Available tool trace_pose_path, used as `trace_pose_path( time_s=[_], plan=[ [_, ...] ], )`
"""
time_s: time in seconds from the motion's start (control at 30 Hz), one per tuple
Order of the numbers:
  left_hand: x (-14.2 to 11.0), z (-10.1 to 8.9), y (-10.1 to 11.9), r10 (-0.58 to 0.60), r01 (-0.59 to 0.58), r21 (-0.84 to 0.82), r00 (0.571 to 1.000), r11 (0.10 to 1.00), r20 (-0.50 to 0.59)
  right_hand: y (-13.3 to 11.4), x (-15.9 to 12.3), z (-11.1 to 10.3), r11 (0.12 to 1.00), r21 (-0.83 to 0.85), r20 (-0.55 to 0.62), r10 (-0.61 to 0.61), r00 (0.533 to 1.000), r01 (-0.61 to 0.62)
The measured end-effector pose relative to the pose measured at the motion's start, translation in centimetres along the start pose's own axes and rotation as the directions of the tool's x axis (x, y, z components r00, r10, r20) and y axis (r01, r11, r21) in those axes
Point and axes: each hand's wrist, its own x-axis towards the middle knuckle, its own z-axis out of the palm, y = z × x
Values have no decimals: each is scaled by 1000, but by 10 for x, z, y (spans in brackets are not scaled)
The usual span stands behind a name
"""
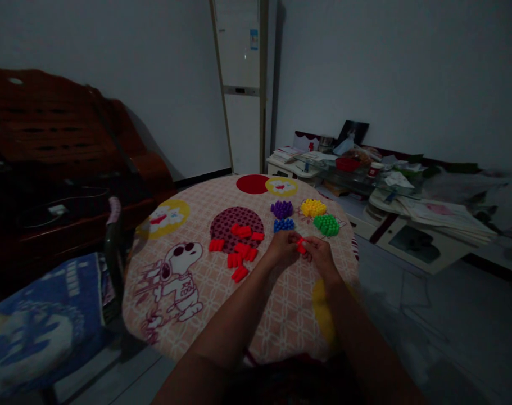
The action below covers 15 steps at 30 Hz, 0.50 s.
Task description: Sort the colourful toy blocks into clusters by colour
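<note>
Both hands meet over the right half of the table, closed on a small red plastic toy block (pixel 301 246). My left hand (pixel 286 246) grips it from the left, while the fingers of my right hand (pixel 318 251) pinch its other side. Just beyond my left hand lies a cluster of blue knobbly pieces (pixel 284 225), partly hidden by it. Purple (pixel 282 209), yellow (pixel 313 207) and green (pixel 326 225) clusters sit close by. Left of my hands, several loose red blocks (pixel 235 259) are scattered on and around a dark round print on the tablecloth.
A patterned cloth covers the round table (pixel 256 315). At left stand a wooden bench (pixel 62 118) and a chair with a blue cover (pixel 57 320). A low cabinet (pixel 424 230) on the right carries papers and bags. Behind the table rises a tall white appliance (pixel 243 124).
</note>
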Motion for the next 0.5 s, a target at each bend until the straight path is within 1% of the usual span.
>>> trace_pose_path(
  time_s=[0.03,0.07,0.1,0.17,0.2,0.23,0.3,0.37,0.43,0.5],
  plan=[
    [0,-2,1,16,-14,79,1000,997,-22,1,0,0,1000,-18,-24,-6,1000,6],
    [-1,-6,3,40,-31,173,998,984,-46,3,-1,-1,999,-50,-77,-24,997,20],
    [-1,-11,5,66,-43,271,995,961,-74,4,-2,-1,995,-97,-153,-54,987,39],
    [-2,-25,9,110,-34,450,983,892,-146,4,-4,-4,968,-241,-316,-144,938,67],
    [-3,-35,11,123,-5,520,974,854,-192,4,-6,-5,941,-332,-374,-196,907,67],
    [-4,-45,12,131,33,579,962,814,-239,4,-7,-7,903,-427,-405,-246,881,55],
    [-8,-67,12,120,138,655,935,743,-333,3,-9,-9,799,-601,-410,-331,850,20],
    [-13,-87,10,83,249,690,908,680,-410,2,-11,-9,682,-731,-366,-394,843,1],
    [-19,-104,7,36,336,715,892,613,-450,2,-11,-9,593,-805,-303,-420,856,6],
    [-23,-115,3,-25,384,747,897,544,-442,3,-10,-9,556,-831,-248,-415,875,28]
  ],
)
